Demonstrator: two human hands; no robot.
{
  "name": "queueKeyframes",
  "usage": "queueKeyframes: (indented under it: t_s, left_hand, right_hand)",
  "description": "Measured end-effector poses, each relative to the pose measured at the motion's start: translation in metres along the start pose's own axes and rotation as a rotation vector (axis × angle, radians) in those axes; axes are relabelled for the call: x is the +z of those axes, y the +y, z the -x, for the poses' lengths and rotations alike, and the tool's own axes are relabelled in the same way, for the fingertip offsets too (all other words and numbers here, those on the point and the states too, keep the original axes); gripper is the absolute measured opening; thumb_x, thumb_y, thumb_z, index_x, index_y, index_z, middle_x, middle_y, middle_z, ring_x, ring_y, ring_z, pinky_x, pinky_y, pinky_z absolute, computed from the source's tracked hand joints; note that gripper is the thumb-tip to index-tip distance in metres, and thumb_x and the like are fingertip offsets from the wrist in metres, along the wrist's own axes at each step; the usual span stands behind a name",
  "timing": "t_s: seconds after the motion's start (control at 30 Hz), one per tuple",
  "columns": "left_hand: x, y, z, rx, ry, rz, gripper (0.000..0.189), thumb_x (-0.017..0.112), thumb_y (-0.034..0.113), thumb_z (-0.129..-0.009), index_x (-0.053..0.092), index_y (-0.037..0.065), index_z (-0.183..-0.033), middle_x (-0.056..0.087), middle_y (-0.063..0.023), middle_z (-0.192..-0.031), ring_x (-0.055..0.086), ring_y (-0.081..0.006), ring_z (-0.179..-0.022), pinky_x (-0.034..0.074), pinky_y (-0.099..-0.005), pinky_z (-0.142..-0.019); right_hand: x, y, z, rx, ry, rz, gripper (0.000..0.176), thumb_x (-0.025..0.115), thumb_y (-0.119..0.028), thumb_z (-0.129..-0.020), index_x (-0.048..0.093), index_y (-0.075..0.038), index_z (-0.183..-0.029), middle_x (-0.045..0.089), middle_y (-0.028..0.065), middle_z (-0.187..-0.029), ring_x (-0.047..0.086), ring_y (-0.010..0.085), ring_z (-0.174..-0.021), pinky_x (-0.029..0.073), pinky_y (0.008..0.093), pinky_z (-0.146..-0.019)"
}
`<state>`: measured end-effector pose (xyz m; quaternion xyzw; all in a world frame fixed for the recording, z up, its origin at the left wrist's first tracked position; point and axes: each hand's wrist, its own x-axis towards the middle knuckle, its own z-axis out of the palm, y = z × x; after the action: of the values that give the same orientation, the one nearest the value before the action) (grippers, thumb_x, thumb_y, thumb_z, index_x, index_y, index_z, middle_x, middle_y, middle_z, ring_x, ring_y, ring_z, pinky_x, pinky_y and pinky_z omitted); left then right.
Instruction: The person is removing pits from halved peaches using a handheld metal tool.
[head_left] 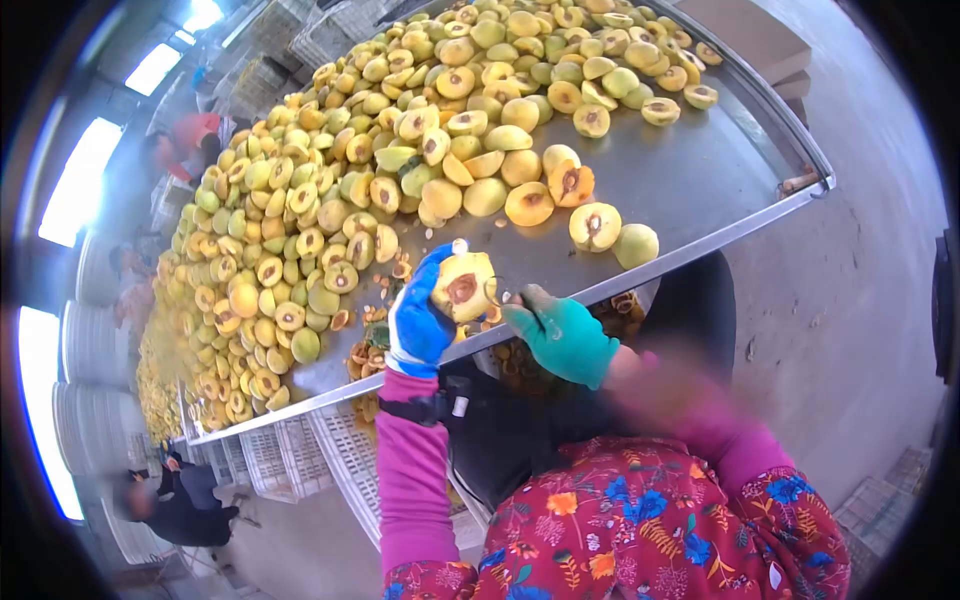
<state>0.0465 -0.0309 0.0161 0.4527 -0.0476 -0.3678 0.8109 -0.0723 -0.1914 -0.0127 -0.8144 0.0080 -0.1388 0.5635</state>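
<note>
My left hand [424, 312], in a blue glove, is closed around a yellow peach half [464, 287], its cut face with a brown hollow turned up. Just right of it is my right hand [562, 335], in a green glove, its fingers closed on a small tool with a thin curved metal end [495, 292] beside the fruit. Both hands are above the near rim of the metal table [690, 245]. Beyond them lies a large heap of halved peaches [400, 130]. Two halves [595, 227] lie nearer the rim.
Pit scraps [375, 330] lie left of my left hand. White plastic crates [345, 450] stand below the table's near edge. A person in dark clothes [180, 510] is at the lower left; another in red [190, 140] is across the table. Stacked crates [885, 500] are at the lower right.
</note>
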Motion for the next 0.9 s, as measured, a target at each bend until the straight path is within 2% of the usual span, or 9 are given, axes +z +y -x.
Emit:
queueKeyframes:
  t_s: [0.1, 0.2, 0.23, 0.43, 0.63, 0.7, 0.83, 0.87, 0.9]
  left_hand:
    - [0.018, -0.019, 0.013, 0.428, 0.015, -0.425, 0.037, 0.049, 0.019, -0.091, 0.049, -0.004, -0.121, 0.057, -0.0131, -0.114, 0.058, -0.0219, -0.102, 0.047, -0.0344, -0.091]
    - [0.019, -0.036, 0.018, 0.439, 0.228, -0.262, 0.029, 0.051, 0.01, -0.091, 0.053, -0.004, -0.116, 0.057, -0.0116, -0.114, 0.058, -0.0214, -0.1, 0.047, -0.0324, -0.089]
    - [0.022, -0.039, 0.021, 0.682, 0.276, -0.735, 0.029, 0.051, 0.02, -0.093, 0.057, -0.004, -0.11, 0.06, -0.011, -0.112, 0.058, -0.0188, -0.099, 0.046, -0.0307, -0.088]
    - [0.011, -0.055, 0.013, 0.618, 0.462, -0.564, 0.02, 0.054, 0.011, -0.091, 0.061, -0.004, -0.101, 0.065, -0.0081, -0.097, 0.057, -0.0122, -0.088, 0.045, -0.0259, -0.082]
    - [0.013, -0.042, 0.025, 0.595, 0.356, -0.637, 0.024, 0.053, 0.016, -0.092, 0.062, -0.005, -0.097, 0.066, -0.0085, -0.091, 0.059, -0.0121, -0.081, 0.048, -0.0259, -0.076]
    - [0.005, -0.035, 0.032, 0.38, 0.247, -0.561, 0.028, 0.052, 0.021, -0.092, 0.062, -0.005, -0.096, 0.066, -0.0097, -0.093, 0.06, -0.0129, -0.083, 0.049, -0.0265, -0.076]
    - [0.008, -0.043, 0.038, 0.609, 0.302, -0.469, 0.03, 0.052, 0.025, -0.092, 0.064, -0.003, -0.094, 0.067, -0.0098, -0.089, 0.063, -0.0163, -0.078, 0.05, -0.0293, -0.072]
    - [0.007, -0.036, 0.054, 0.784, 0.337, -1.063, 0.029, 0.052, 0.023, -0.092, 0.064, -0.003, -0.094, 0.067, -0.0115, -0.092, 0.063, -0.0179, -0.081, 0.049, -0.0299, -0.076]
    - [0.009, -0.04, 0.061, 0.505, 0.473, -0.443, 0.028, 0.05, 0.02, -0.092, 0.063, -0.004, -0.092, 0.066, -0.0128, -0.097, 0.063, -0.0184, -0.085, 0.049, -0.0308, -0.078]
  right_hand:
    - [0.011, 0.0, -0.003, -0.062, -0.022, 0.102, 0.029, 0.05, -0.03, -0.093, 0.051, -0.001, -0.089, 0.056, 0.0228, -0.062, 0.058, 0.0422, -0.063, 0.043, 0.0486, -0.051]
    - [0.017, -0.008, -0.002, -0.062, 0.012, 0.091, 0.028, 0.049, -0.028, -0.093, 0.05, 0.0, -0.088, 0.055, 0.0221, -0.06, 0.057, 0.0417, -0.06, 0.042, 0.0486, -0.049]
    - [0.02, -0.008, -0.001, -0.06, 0.009, 0.096, 0.028, 0.049, -0.028, -0.093, 0.05, 0.0, -0.088, 0.055, 0.0221, -0.06, 0.057, 0.0417, -0.06, 0.042, 0.0486, -0.049]
    - [0.039, -0.013, 0.009, -0.05, -0.027, 0.087, 0.027, 0.049, -0.027, -0.093, 0.05, 0.0, -0.089, 0.053, 0.0209, -0.058, 0.055, 0.0384, -0.053, 0.042, 0.0444, -0.046]
    - [0.03, -0.042, 0.015, 0.653, -0.303, -0.608, 0.036, 0.043, -0.042, -0.095, 0.049, -0.008, -0.085, 0.043, 0.0009, -0.053, 0.043, 0.0128, -0.04, 0.032, 0.0284, -0.037]
    - [0.031, -0.032, 0.014, 0.939, -0.651, -1.543, 0.037, 0.042, -0.048, -0.094, 0.048, -0.012, -0.084, 0.038, -0.0065, -0.056, 0.035, 0.004, -0.041, 0.026, 0.0209, -0.037]
    - [0.032, -0.03, 0.013, 0.955, -0.783, -1.713, 0.042, 0.044, -0.054, -0.091, 0.048, -0.013, -0.084, 0.036, -0.006, -0.055, 0.032, 0.0042, -0.041, 0.024, 0.0211, -0.037]
    - [0.036, -0.034, 0.016, 0.967, -0.808, -1.657, 0.043, 0.041, -0.055, -0.092, 0.049, -0.013, -0.084, 0.036, -0.006, -0.055, 0.034, 0.0051, -0.041, 0.025, 0.0224, -0.037]
    - [0.04, -0.039, 0.019, 0.985, -0.83, -1.669, 0.043, 0.041, -0.055, -0.092, 0.049, -0.013, -0.084, 0.036, -0.006, -0.055, 0.034, 0.0051, -0.041, 0.025, 0.0224, -0.037]
